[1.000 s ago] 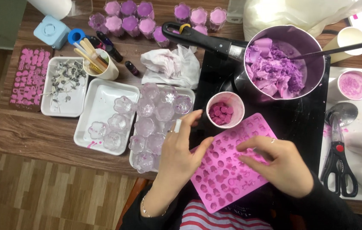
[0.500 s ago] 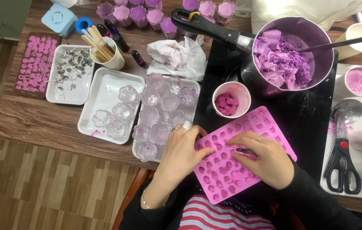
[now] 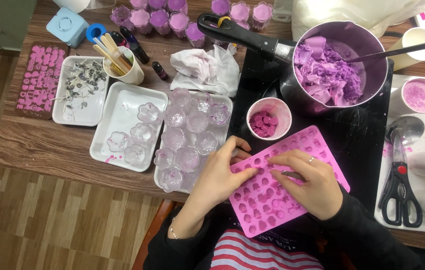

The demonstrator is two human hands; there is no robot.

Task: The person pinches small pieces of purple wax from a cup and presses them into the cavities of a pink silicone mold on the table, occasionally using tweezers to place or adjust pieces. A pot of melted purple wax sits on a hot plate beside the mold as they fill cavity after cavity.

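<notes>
In the head view, both hands rest on a pink silicone mould tray (image 3: 285, 182) with many small shaped cavities, lying tilted at the near edge of the table, partly on a black mat (image 3: 352, 135). The left hand (image 3: 220, 177) grips the tray's left edge, thumb curled over the top and fingers bent underneath and along the rim. The right hand (image 3: 305, 182) lies flat-ish on the tray's middle, fingers slightly spread and pressing down on the cavities; a ring sits on one finger.

Just beyond the hands, touching or nearly touching the tray's far edge, stands a small paper cup (image 3: 269, 118) holding dark pink wax pieces. Further out past the right hand is a metal saucepan (image 3: 337, 67) full of purple wax chunks, with a black handle pointing away to the left. To the left of the left hand sits a white tray of clear flower-shaped glass holders (image 3: 187, 135), and beyond that another white tray (image 3: 122, 127) with a few more. To the right of the right hand lie black-handled scissors (image 3: 400, 192) and a metal spoon (image 3: 402, 130) on a white tray.
</notes>
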